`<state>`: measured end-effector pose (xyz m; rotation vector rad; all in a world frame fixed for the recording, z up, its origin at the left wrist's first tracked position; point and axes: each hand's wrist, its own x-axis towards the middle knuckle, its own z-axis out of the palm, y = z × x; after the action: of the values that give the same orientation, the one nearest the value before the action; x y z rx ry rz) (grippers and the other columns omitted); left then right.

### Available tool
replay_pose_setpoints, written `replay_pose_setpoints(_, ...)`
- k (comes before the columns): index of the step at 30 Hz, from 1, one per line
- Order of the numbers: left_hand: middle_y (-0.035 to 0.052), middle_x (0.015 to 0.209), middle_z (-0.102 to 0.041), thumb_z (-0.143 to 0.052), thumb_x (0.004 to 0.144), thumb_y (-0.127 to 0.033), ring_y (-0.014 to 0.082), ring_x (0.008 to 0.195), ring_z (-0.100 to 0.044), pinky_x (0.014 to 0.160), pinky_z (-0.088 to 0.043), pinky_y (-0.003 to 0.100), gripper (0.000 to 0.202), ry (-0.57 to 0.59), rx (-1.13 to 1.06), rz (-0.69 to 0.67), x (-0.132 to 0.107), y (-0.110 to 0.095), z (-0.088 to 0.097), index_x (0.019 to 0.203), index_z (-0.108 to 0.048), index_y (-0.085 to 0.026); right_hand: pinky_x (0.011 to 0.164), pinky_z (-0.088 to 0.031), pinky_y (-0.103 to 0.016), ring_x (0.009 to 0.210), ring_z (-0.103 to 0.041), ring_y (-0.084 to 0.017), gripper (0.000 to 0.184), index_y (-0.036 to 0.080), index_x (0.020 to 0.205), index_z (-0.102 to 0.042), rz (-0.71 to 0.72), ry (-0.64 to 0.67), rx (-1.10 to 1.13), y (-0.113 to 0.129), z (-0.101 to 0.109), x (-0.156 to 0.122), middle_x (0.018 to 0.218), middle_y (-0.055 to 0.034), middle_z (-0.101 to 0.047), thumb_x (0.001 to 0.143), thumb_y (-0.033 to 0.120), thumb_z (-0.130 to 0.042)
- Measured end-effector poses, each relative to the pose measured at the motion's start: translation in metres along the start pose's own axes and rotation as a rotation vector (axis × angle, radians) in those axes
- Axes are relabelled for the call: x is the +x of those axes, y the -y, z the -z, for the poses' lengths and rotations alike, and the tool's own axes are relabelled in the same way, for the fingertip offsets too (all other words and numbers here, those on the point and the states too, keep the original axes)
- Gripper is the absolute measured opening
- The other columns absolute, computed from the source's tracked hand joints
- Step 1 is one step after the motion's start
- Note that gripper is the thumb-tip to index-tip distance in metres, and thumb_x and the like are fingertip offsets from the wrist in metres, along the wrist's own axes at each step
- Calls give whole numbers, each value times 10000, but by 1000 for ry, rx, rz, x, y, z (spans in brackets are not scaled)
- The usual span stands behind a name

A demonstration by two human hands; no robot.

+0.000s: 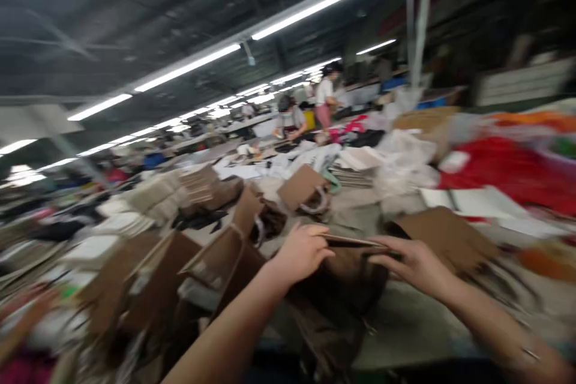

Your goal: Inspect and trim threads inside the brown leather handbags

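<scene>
My left hand (302, 253) grips the upper left edge of a brown bag-like piece (348, 276) with its fingers curled over the rim. At the other end of that rim, my right hand (411, 263) pinches the edge between thumb and fingers. The piece hangs down between both hands over the table, its lower part dark and blurred. Left of my left hand stand several brown board-like panels (240, 264), some with pale material between them. A flat brown piece with dark straps (443, 237) lies to the right of my right hand.
Stacks of pale pieces (121, 225) lie at the left. Clear plastic (405, 162) and red fabric (504, 171) lie at the right. Another person's hand (33, 309) shows at the left edge. Two co-workers (324, 93) are farther back.
</scene>
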<state>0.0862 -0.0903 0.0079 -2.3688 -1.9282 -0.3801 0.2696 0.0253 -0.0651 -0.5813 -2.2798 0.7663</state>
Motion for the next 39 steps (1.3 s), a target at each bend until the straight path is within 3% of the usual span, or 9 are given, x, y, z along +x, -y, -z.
replay_pose_setpoints(2,59,1189,-617,-569,849,-282,223,1087,-565,991,-399,419,181,-19,-61,-10,8,14,-7,740,-685,-197,709,-497,-263,784,-612,-176,260,225,991,-666,-60,52,40,-10,35,-24,873,-20,-671,838,426,-601)
replay_pose_setpoints(4,73,1157,-629,-564,845,-265,210,1043,-590,968,-438,380,196,-44,-102,-19,11,21,-10,713,-687,-190,687,-475,-237,760,-609,-162,247,209,973,-670,-70,94,142,-10,48,-28,848,-5,-674,835,405,-608)
replay_pose_setpoints(9,51,1094,-654,-556,851,-275,185,998,-609,957,-466,343,205,-69,-87,8,7,16,-8,726,-701,-203,643,-446,-216,745,-603,-152,270,195,1002,-675,-79,63,243,-3,39,-16,867,-10,-680,821,391,-634)
replay_pose_setpoints(16,44,1047,-672,-543,856,-236,185,986,-617,932,-478,337,207,-89,-102,37,14,19,-12,712,-684,-192,659,-420,-224,718,-590,-144,255,203,982,-700,36,43,128,-1,38,-9,797,-11,-681,843,399,-614)
replay_pose_setpoints(23,50,973,-694,-571,830,-210,188,951,-633,889,-496,323,228,-113,-146,92,17,19,-14,620,-655,-182,659,-419,-222,721,-596,-149,260,210,882,-726,52,-2,71,-3,31,-2,779,-23,-690,872,415,-567)
replay_pose_setpoints(26,54,979,-695,-577,821,-205,189,943,-637,882,-500,321,209,-126,-144,101,18,21,-17,630,-661,-183,676,-446,-235,755,-611,-168,307,200,973,-712,-13,10,154,-9,29,-3,842,-30,-698,822,452,-622)
replay_pose_setpoints(29,57,991,-694,-578,815,-202,194,933,-641,877,-502,329,195,-126,-151,106,19,23,-18,641,-663,-183,718,-473,-259,821,-622,-198,482,177,1103,-664,-93,33,277,-14,32,-6,941,-46,-695,739,493,-693)
replay_pose_setpoints(33,61,1004,-688,-565,822,-208,196,937,-636,888,-493,342,210,-115,-173,114,20,24,-16,637,-660,-184,694,-461,-250,754,-610,-171,356,161,959,-706,-14,116,232,-12,39,-8,835,-45,-688,857,469,-561)
replay_pose_setpoints(39,58,934,-700,-599,803,-207,191,944,-627,878,-492,322,220,-87,-174,161,17,18,-12,591,-649,-175,616,-442,-245,687,-608,-162,342,215,833,-695,-6,86,61,-7,37,-8,755,-17,-679,921,437,-450)
